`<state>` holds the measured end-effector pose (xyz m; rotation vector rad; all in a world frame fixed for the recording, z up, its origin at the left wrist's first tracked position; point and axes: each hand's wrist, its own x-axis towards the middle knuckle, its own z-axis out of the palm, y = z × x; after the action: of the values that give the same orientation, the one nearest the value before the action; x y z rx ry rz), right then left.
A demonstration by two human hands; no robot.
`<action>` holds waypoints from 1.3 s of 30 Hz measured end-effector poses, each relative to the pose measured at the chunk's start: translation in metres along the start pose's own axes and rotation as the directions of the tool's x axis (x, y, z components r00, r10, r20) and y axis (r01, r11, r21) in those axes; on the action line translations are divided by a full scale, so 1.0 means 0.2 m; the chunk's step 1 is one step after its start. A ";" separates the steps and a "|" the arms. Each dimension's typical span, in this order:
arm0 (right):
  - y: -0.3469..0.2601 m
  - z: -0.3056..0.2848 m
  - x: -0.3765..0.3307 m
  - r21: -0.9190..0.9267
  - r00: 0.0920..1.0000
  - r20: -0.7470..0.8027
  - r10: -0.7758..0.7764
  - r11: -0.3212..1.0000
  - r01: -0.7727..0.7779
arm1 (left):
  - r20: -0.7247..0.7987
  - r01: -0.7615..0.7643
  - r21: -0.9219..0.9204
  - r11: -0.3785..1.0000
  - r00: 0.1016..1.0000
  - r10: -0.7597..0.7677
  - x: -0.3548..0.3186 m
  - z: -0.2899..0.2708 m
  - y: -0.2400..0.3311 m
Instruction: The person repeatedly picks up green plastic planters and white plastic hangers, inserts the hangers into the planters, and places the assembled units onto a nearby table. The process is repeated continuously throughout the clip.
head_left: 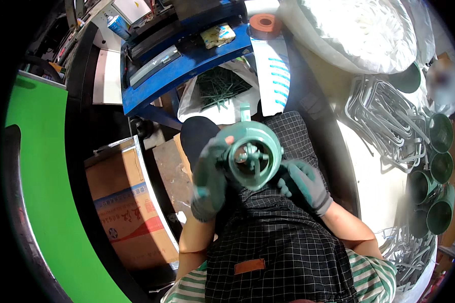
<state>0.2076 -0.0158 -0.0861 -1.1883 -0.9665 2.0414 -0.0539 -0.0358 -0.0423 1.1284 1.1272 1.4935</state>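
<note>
A green round metal housing (275, 150) is held over my lap, its open mouth toward me. Several metal fittings (252, 155) show inside it, and a short green tab sticks out at its far side. My left hand (211, 174), in a grey and green glove, grips the housing's left side, thumb on the rim. Close to its lower right is my right hand (307, 186), in a matching glove, with curled fingers. Something dark shows between those fingers, but I cannot make out what it is.
On the right, a white table (379, 194) carries bent grey metal handles (387, 118), several green cups (441, 132) and a big bag of white pieces (356, 33). Ahead stands a blue bench (151, 91) with an orange tape roll (264, 25). A cardboard box (126, 212) lies left.
</note>
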 end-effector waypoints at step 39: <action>-0.43 0.42 0.52 -0.499 0.275 0.391 -0.879 0.048 0.865 | 0.330 -0.400 0.915 0.051 0.814 0.477 0.14 -0.05 -0.07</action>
<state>0.0986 0.0888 -0.0362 -0.5018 -1.8788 0.6048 -0.0666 -0.0069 -0.0539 2.5623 2.0261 1.0776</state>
